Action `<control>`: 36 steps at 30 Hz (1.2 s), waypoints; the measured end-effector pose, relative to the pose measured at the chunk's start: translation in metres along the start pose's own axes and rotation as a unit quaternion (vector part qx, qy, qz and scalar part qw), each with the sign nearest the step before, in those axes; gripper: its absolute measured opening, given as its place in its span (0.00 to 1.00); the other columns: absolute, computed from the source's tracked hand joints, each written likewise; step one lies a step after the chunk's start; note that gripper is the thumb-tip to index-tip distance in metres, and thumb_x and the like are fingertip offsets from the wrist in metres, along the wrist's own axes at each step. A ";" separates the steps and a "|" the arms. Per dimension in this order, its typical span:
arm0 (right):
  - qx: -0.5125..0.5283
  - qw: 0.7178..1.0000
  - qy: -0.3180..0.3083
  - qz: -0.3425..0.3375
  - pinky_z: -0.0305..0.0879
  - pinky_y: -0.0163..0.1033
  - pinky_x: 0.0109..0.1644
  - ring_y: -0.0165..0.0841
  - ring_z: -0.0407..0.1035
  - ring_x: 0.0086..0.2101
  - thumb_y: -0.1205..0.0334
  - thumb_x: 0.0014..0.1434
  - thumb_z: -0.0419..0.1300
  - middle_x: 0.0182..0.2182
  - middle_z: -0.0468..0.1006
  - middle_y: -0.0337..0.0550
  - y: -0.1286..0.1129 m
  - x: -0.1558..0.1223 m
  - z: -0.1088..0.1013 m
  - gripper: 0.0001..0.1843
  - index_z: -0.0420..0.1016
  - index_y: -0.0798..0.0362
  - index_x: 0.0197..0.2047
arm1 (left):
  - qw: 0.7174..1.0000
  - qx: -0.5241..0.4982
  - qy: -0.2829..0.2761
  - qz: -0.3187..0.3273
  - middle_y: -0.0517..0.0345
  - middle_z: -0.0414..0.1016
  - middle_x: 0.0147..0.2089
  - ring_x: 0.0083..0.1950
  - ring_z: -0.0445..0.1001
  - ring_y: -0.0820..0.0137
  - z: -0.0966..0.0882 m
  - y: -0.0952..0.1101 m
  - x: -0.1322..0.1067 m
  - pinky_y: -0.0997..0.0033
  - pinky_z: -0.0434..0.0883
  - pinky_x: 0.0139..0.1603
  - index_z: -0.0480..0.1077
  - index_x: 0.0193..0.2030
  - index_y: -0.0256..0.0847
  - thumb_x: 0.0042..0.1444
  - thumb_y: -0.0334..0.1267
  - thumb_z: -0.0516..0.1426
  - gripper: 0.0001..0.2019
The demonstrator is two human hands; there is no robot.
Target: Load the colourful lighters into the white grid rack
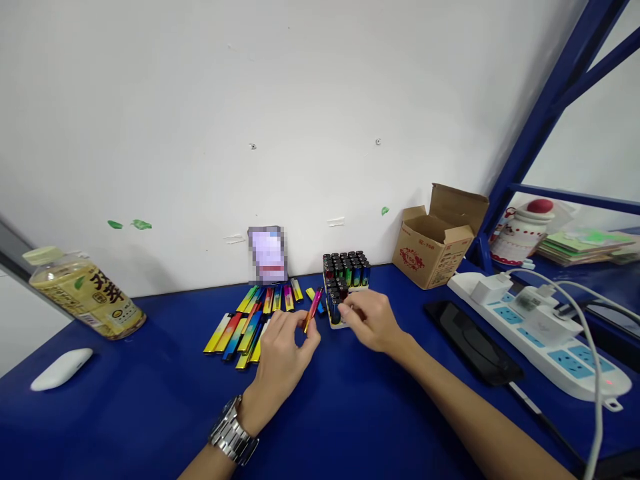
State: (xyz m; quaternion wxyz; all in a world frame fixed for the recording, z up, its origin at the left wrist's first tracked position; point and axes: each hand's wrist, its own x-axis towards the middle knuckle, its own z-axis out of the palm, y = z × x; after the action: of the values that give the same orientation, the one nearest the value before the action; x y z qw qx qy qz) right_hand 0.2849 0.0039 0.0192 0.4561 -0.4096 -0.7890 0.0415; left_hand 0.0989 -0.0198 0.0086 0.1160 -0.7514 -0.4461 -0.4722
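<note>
left hand (pixel 284 348): grip pinched around a pink-and-gold lighter (pixel 313 310), which sits just below the middle of the frame, tilted, its top leaning right.
right hand (pixel 373 322): fingers curled at the near end of the white tray (pixel 340 326); i cannot tell whether this grip is closed on anything, as the fingertips are too small and partly hidden.
step in hand: by the look of it, one lighter is being handled singly while the other hand works at the tray.
next move calls for: a light fingertip hold and careful alignment, i judge, because the pieces in the tray stand so close together.
loose lighters (pixel 233 333): overlapping, lying left of centre on the blue surface (pixel 325 420), many with yellow ends; several lie higher up, near the blurred screen (pixel 269 257) against the wall.
white tray: right of centre, holding upright pieces (pixel 349 270) in tight rows, dark ends up, coloured sides showing at the back.
cardboard box (pixel 423 252): right of the tray, flaps open; its contents do not show.
bottle (pixel 87 297): far left of the frame, capped, with a yellow label.
</note>
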 end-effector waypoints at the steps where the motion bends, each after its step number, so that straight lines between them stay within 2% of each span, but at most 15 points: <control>1: 0.026 0.999 -0.022 -0.007 0.51 0.35 0.28 0.28 0.59 0.20 0.55 0.62 0.50 0.16 0.65 0.36 -0.006 -0.001 0.002 0.16 0.65 0.52 0.24 | 0.999 -0.028 0.005 0.017 0.58 0.72 0.27 0.29 0.68 0.71 -0.001 0.003 0.000 0.72 0.67 0.31 0.70 0.35 0.38 0.58 0.32 0.53 0.05; 4: 0.129 0.987 -0.057 0.071 0.50 0.33 0.25 0.26 0.57 0.18 0.54 0.63 0.52 0.17 0.64 0.33 -0.023 -0.002 0.012 0.14 0.65 0.52 0.28 | 0.995 -0.080 -0.017 0.050 0.57 0.73 0.30 0.30 0.68 0.71 -0.004 0.009 -0.001 0.71 0.67 0.33 0.69 0.39 0.38 0.60 0.30 0.53 0.05; 7: 0.226 0.965 -0.029 0.133 0.52 0.32 0.23 0.26 0.57 0.19 0.54 0.62 0.52 0.18 0.62 0.31 -0.028 -0.004 0.021 0.14 0.60 0.51 0.28 | 0.992 -0.081 -0.058 0.073 0.54 0.75 0.33 0.33 0.68 0.69 -0.007 0.007 0.000 0.69 0.68 0.37 0.69 0.42 0.38 0.62 0.31 0.50 0.07; 9: 0.242 0.958 0.018 0.154 0.53 0.32 0.23 0.26 0.57 0.19 0.53 0.61 0.53 0.18 0.61 0.31 -0.023 -0.005 0.024 0.14 0.58 0.50 0.27 | 0.995 -0.012 -0.081 0.064 0.51 0.75 0.33 0.34 0.70 0.67 -0.010 0.001 0.003 0.65 0.68 0.39 0.70 0.39 0.37 0.63 0.33 0.48 0.10; 11: 0.232 0.956 0.065 0.166 0.53 0.32 0.22 0.26 0.56 0.19 0.53 0.60 0.53 0.18 0.61 0.32 -0.016 -0.006 0.024 0.14 0.58 0.50 0.27 | 0.987 0.119 -0.103 0.014 0.47 0.74 0.32 0.35 0.70 0.61 -0.012 -0.005 0.008 0.60 0.67 0.39 0.71 0.35 0.35 0.63 0.36 0.47 0.13; 14: 0.208 0.956 0.110 0.174 0.54 0.33 0.23 0.27 0.56 0.19 0.52 0.59 0.54 0.19 0.61 0.33 -0.005 -0.006 0.022 0.14 0.58 0.50 0.27 | 0.940 0.290 -0.170 -0.058 0.41 0.73 0.31 0.36 0.71 0.53 -0.013 -0.014 0.012 0.56 0.66 0.37 0.72 0.33 0.33 0.60 0.41 0.48 0.16; 16: 0.195 0.957 0.123 0.176 0.54 0.33 0.23 0.27 0.55 0.19 0.51 0.59 0.54 0.19 0.61 0.33 -0.002 -0.006 0.021 0.15 0.57 0.50 0.26 | 0.915 0.327 -0.226 -0.066 0.39 0.74 0.31 0.37 0.71 0.51 -0.012 -0.018 0.011 0.56 0.66 0.37 0.72 0.33 0.32 0.58 0.42 0.50 0.16; 20: 0.179 0.961 0.114 0.179 0.52 0.33 0.22 0.27 0.53 0.19 0.51 0.59 0.54 0.17 0.59 0.32 0.000 -0.006 0.022 0.17 0.54 0.49 0.25 | 0.911 0.308 -0.273 -0.037 0.41 0.75 0.31 0.36 0.71 0.53 -0.007 -0.020 0.007 0.57 0.66 0.37 0.73 0.32 0.34 0.56 0.40 0.52 0.12; 26: 0.188 0.957 0.121 0.187 0.54 0.33 0.22 0.27 0.55 0.19 0.51 0.60 0.54 0.18 0.60 0.32 0.008 -0.007 0.023 0.16 0.57 0.50 0.26 | 0.923 0.227 -0.310 0.033 0.46 0.73 0.29 0.36 0.70 0.56 -0.009 -0.016 0.009 0.59 0.64 0.38 0.71 0.30 0.37 0.60 0.29 0.46 0.14; 30: 0.211 0.942 0.156 0.209 0.56 0.33 0.23 0.27 0.57 0.19 0.51 0.61 0.54 0.18 0.60 0.31 0.018 -0.006 0.022 0.16 0.58 0.50 0.27 | 0.922 0.212 -0.321 0.040 0.47 0.72 0.33 0.38 0.69 0.57 -0.011 -0.007 0.008 0.60 0.63 0.39 0.69 0.33 0.37 0.64 0.34 0.43 0.15; 33: 0.215 0.936 0.166 0.223 0.56 0.33 0.23 0.27 0.57 0.19 0.51 0.61 0.55 0.18 0.60 0.31 0.024 -0.004 0.020 0.15 0.58 0.50 0.27 | 0.930 0.144 -0.335 0.038 0.50 0.70 0.35 0.39 0.68 0.59 -0.017 0.000 0.010 0.60 0.64 0.41 0.67 0.34 0.39 0.64 0.40 0.44 0.14; 36: 0.207 0.934 0.169 0.236 0.55 0.33 0.23 0.27 0.57 0.20 0.51 0.60 0.55 0.19 0.60 0.31 0.028 -0.003 0.019 0.15 0.59 0.50 0.27 | 0.916 0.049 -0.397 0.040 0.56 0.69 0.32 0.36 0.67 0.64 -0.028 0.003 0.017 0.63 0.64 0.41 0.64 0.31 0.42 0.57 0.33 0.48 0.07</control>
State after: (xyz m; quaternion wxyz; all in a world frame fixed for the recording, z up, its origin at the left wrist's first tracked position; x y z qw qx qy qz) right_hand 0.2886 0.0263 -0.0062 0.6347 -0.4816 -0.5545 0.2404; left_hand 0.0874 -0.0289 0.0376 -0.0155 -0.8875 -0.4477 -0.1077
